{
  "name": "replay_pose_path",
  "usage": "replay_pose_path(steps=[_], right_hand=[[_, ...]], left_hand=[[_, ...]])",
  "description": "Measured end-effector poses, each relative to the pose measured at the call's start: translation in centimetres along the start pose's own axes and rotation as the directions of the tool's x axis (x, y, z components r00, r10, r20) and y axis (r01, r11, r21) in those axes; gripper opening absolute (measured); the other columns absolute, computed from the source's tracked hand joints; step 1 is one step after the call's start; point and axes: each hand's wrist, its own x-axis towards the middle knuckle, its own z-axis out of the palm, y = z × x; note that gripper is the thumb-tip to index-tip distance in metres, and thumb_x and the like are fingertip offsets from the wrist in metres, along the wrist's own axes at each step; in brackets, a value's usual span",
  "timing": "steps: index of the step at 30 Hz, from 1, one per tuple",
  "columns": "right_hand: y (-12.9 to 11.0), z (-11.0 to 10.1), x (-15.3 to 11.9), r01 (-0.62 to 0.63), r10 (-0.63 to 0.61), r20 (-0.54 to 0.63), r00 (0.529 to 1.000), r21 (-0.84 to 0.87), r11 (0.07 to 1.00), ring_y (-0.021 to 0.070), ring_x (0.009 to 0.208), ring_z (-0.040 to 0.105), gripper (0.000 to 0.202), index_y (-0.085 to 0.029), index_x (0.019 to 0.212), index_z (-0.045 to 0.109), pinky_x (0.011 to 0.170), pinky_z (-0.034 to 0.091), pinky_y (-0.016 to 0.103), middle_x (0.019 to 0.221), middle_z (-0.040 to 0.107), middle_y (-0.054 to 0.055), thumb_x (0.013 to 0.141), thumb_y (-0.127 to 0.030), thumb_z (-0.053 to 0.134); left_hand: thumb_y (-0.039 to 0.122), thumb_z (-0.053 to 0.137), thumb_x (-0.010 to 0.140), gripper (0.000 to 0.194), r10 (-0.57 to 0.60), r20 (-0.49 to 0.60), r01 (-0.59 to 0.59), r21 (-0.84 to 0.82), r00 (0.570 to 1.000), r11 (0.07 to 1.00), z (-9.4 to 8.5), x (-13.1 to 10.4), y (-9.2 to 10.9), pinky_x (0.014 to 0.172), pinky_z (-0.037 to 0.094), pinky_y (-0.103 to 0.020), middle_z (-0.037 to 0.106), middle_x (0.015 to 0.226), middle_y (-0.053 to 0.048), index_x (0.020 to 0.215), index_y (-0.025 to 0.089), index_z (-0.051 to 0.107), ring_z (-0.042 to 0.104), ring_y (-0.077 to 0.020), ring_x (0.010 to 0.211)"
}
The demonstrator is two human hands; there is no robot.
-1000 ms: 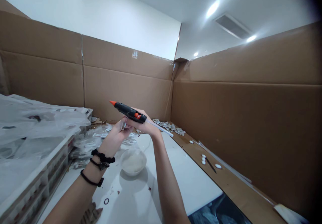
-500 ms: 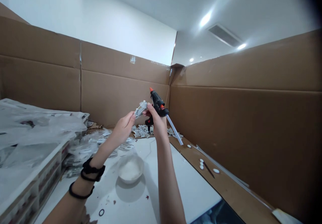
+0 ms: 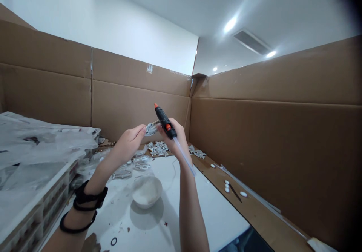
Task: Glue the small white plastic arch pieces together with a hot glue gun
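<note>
Raised above the table, my left hand [image 3: 128, 142] pinches a small silvery-white piece [image 3: 151, 129] between thumb and fingers. My right hand [image 3: 177, 137] is wrapped around a black hot glue gun [image 3: 162, 117] with an orange nozzle pointing up and left. A translucent glue stick [image 3: 184, 157] sticks out of its back end. The gun's body crosses in front of the piece's right end, so I cannot tell whether the nozzle touches it or whether my right fingers do too. Below stands a round white bowl [image 3: 136, 198], its contents whitish.
Loose silvery pieces [image 3: 158, 149] lie in a pile behind my hands, with plastic-wrapped ones [image 3: 141, 164] nearby. At left are stacked white trays [image 3: 42, 210] under plastic sheeting [image 3: 48, 135]. Several white ovals [image 3: 243, 194] and a dark thin stick [image 3: 235, 192] lie right. Cardboard walls [image 3: 268, 142] enclose the table.
The glue gun has swung left and turned, and now overlaps the silvery piece. My left hand has shifted left and slightly down with the piece in its fingers.
</note>
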Motion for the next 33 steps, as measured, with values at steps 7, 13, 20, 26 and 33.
replay_pose_path(steps=[7,13,20,26,33], right_hand=[[-0.4,0.2,0.0,-0.060,0.059,-0.047,0.997,-0.025,0.998,0.0103,0.056,0.038,0.021,-0.019,0.071,0.045,0.053,0.028,0.021,0.062,0.046,-0.004,0.081,-0.037,0.050],[-0.6,0.1,-0.2,-0.039,0.039,0.004,0.999,-0.036,0.999,0.0117,0.061,0.042,0.020,-0.019,0.070,0.045,0.056,0.031,0.021,0.067,0.050,-0.002,0.082,-0.035,0.049],[-0.6,1.4,0.0,-0.004,0.004,-0.002,1.000,0.105,0.994,0.0112,0.063,0.046,0.014,-0.020,0.077,0.044,0.061,0.036,0.021,0.075,0.055,-0.003,0.079,-0.032,0.051],[-0.2,1.8,0.2,-0.104,0.145,-0.180,0.973,0.215,0.971,0.0095,0.053,0.040,0.031,-0.021,0.076,0.043,0.053,0.034,0.021,0.059,0.044,-0.006,0.078,-0.049,0.056],[0.0,0.5,-0.3,-0.082,0.089,-0.028,0.996,0.206,0.975,0.0119,0.056,0.045,0.033,-0.018,0.066,0.053,0.052,0.035,0.023,0.061,0.052,0.000,0.079,-0.049,0.054]], left_hand=[[0.043,0.029,0.090,0.034,-0.015,-0.009,0.015,0.024,1.000,1.000,-0.1,-0.1,0.2,0.056,0.029,-0.024,0.042,0.061,0.003,0.075,0.019,0.049,0.039,-0.0132,0.058],[0.043,0.029,0.091,0.036,0.001,-0.007,-0.001,0.031,1.000,1.000,0.1,-0.3,0.3,0.056,0.030,-0.025,0.046,0.062,0.002,0.078,0.019,0.051,0.042,-0.0135,0.060],[0.048,0.039,0.088,0.031,-0.036,0.040,0.040,-0.108,0.999,0.993,0.2,-0.2,0.0,0.054,0.034,-0.023,0.050,0.057,0.004,0.082,0.020,0.050,0.046,-0.0121,0.054],[0.046,0.044,0.086,0.028,-0.098,-0.119,0.031,-0.470,0.988,0.882,0.3,0.2,-0.2,0.051,0.033,-0.021,0.047,0.058,0.004,0.086,0.019,0.048,0.044,-0.0103,0.053],[0.046,0.045,0.084,0.027,-0.203,-0.251,0.043,-0.525,0.947,0.850,0.0,0.3,0.0,0.047,0.028,-0.021,0.046,0.058,0.004,0.086,0.019,0.046,0.038,-0.0094,0.049]])
